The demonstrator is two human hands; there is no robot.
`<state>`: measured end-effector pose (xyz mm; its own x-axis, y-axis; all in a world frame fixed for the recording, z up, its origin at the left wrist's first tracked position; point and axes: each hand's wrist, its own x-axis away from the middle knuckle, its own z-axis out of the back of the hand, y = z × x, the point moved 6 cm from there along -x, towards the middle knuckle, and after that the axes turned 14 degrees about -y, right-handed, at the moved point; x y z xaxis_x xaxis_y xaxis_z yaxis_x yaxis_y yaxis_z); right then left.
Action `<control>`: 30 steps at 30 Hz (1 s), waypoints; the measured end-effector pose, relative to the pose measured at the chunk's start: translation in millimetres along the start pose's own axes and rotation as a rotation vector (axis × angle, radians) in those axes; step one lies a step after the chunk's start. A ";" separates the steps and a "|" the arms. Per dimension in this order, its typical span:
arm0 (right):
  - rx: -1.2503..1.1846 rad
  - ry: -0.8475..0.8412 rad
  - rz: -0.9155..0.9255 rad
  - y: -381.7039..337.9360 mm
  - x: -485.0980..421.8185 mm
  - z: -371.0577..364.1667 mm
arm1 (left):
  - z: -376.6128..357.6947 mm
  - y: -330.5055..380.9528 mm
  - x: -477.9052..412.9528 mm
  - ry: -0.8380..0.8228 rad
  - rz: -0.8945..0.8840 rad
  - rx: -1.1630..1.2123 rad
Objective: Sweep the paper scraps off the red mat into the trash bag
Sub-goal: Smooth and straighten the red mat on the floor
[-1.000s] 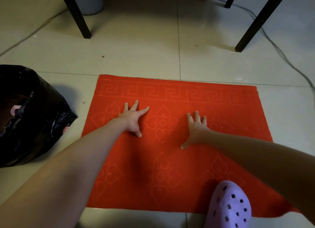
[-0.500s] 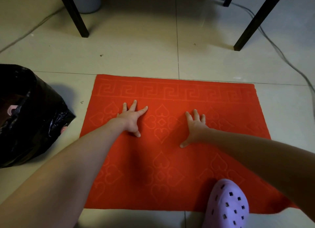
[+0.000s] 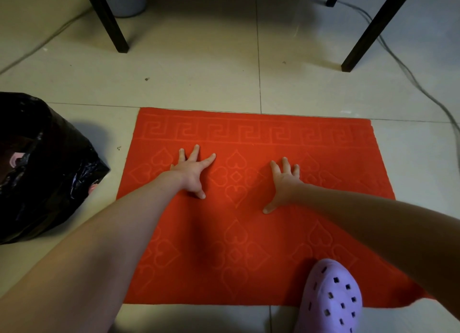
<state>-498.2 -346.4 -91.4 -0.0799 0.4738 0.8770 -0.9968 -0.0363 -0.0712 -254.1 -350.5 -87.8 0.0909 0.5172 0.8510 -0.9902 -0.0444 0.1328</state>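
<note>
Still spread on the pale tiled floor [image 3: 199, 78], the red mat [image 3: 249, 233] lies flat — the black trash bag [image 3: 49, 183] slumps just beside its left edge. A lilac clog [image 3: 331, 298] stands on the mat's near edge. The left hand [image 3: 191, 169] and right hand [image 3: 283, 181] press palm-down on the mat, fingers splayed, gripping nothing, placed as they were half a second ago. A pink piece [image 3: 15, 159] shows inside the bag's mouth.
</note>
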 end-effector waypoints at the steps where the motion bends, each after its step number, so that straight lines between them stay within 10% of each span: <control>1: 0.000 0.002 0.000 -0.3 -0.1 0.3 | 0.2 0.2 0.1 -0.001 -0.002 0.002; 17: 0.060 0.007 -0.079 -20.9 12.1 3.8 | 1.2 -1.6 -0.7 0.003 -0.003 -0.005; 25: 0.296 0.198 0.510 -184.1 60.3 -64.1 | -15.1 -30.7 38.1 0.383 0.062 -0.109; 30: 0.353 0.224 0.369 -213.0 45.8 -84.7 | -65.3 -109.4 77.6 0.127 0.182 -0.150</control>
<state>-289.4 -242.4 -76.3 -0.4600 0.5481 0.6986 -0.8458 -0.5099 -0.1569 -145.6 -249.7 -69.4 -0.0951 0.6155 0.7823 -0.9945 -0.0242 -0.1019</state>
